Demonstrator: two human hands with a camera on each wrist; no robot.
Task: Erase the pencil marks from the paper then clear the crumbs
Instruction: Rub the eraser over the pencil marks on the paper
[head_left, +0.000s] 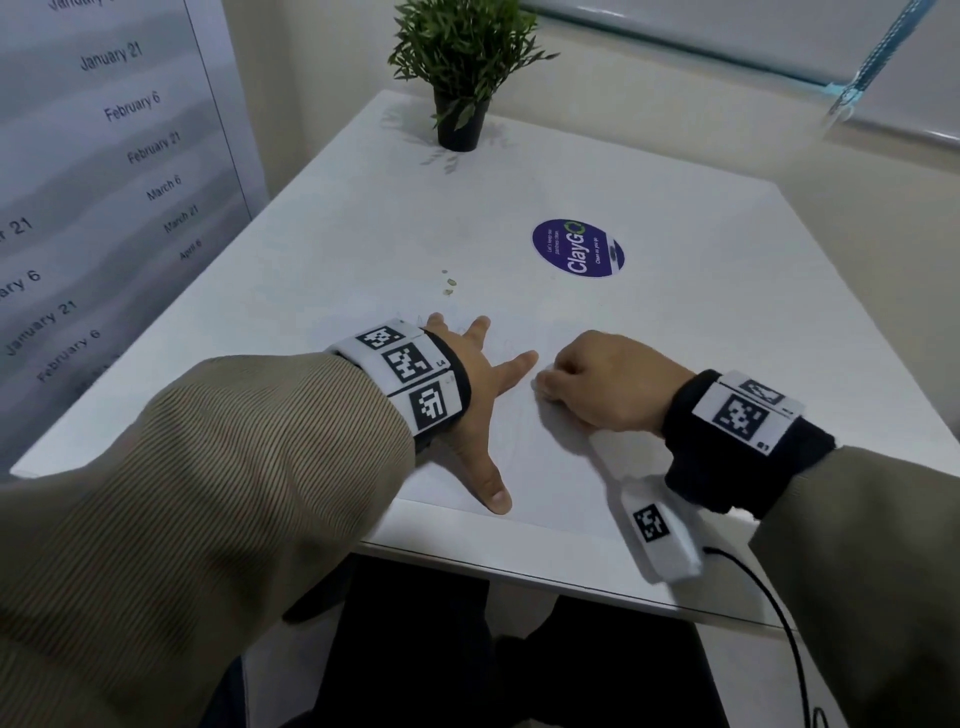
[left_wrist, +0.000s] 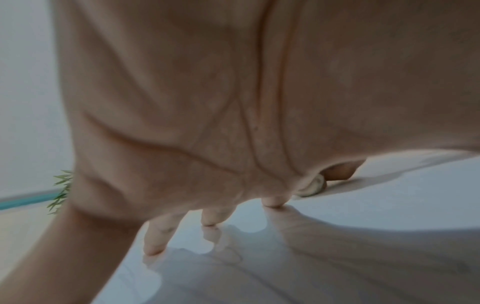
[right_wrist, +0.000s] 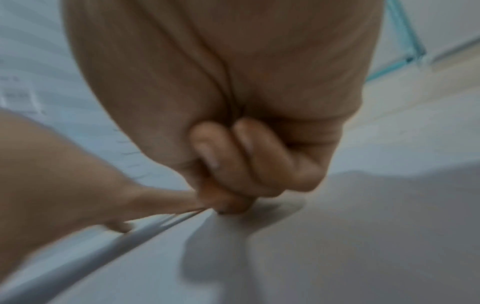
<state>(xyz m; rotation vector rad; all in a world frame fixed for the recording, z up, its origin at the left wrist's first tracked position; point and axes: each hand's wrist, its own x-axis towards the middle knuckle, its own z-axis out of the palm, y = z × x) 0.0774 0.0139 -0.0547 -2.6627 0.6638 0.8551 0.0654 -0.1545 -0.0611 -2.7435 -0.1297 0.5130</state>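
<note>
Left hand (head_left: 475, 384), grip spread flat, pins the white paper sheet (head_left: 524, 457) to the white surface (head_left: 701, 322); at its three o'clock, right hand (head_left: 602, 384), grip curled onto a pale rounded eraser (left_wrist: 313, 186).

Paper (head_left: 550, 467) lies on the table (head_left: 322, 249), plant (head_left: 462, 67) behind, sticker (head_left: 577, 248) between.

The right hand (head_left: 605, 382) hides whatever its curled fingers hold — only a pale rounded bit (left_wrist: 313, 186) shows in the left wrist view, too blurred to name. Pencil marks on the paper (head_left: 524, 457) are too faint to read. At twelve o'clock the plant (head_left: 462, 57) is cut off by the frame's top edge — the right wrist view is smeared.
</note>
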